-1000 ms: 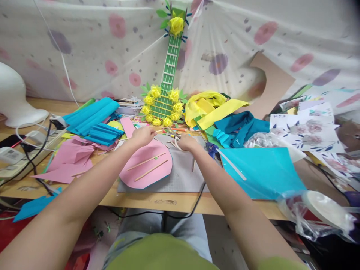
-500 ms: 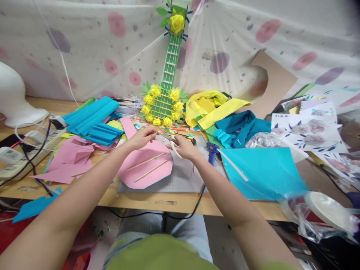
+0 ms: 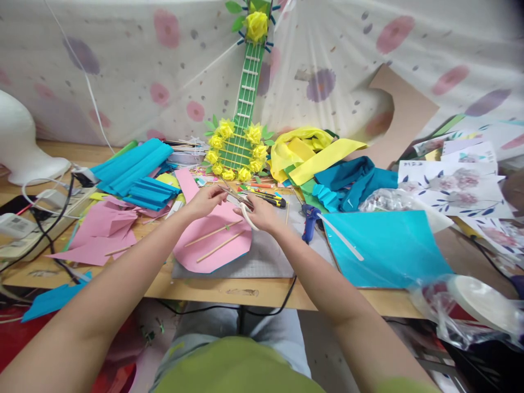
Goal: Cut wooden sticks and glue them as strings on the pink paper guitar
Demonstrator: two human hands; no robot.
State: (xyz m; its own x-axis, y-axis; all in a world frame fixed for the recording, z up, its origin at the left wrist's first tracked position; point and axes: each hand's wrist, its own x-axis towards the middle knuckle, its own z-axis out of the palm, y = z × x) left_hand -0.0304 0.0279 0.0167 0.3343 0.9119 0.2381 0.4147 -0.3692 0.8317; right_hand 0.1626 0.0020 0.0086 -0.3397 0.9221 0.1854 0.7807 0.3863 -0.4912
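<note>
Scissors with white handles (image 3: 248, 217) are in my right hand (image 3: 261, 213), their blades pointing left toward my left hand (image 3: 208, 201). The fingers of my left hand are pinched close to the blade tips; what they hold is too small to make out. Below both hands lies a pink guitar-shaped paper piece (image 3: 213, 256) with two thin wooden sticks (image 3: 220, 246) across its body. It rests on a grey cutting mat (image 3: 270, 262). Just beyond my right hand is a yellow and black utility knife (image 3: 268, 198).
A green paper guitar with yellow roses (image 3: 241, 150) leans on the back wall. A blue glue gun (image 3: 310, 222) stands right of the mat, beside a turquoise sheet (image 3: 385, 248). Crumpled pink paper (image 3: 100, 229), blue crepe paper (image 3: 133, 164) and a power strip (image 3: 24, 240) lie left.
My right hand and the scissors have shifted slightly left and down, showing more of the utility knife. My left hand stays nearly in place, still pinched. The view has tilted a little.
</note>
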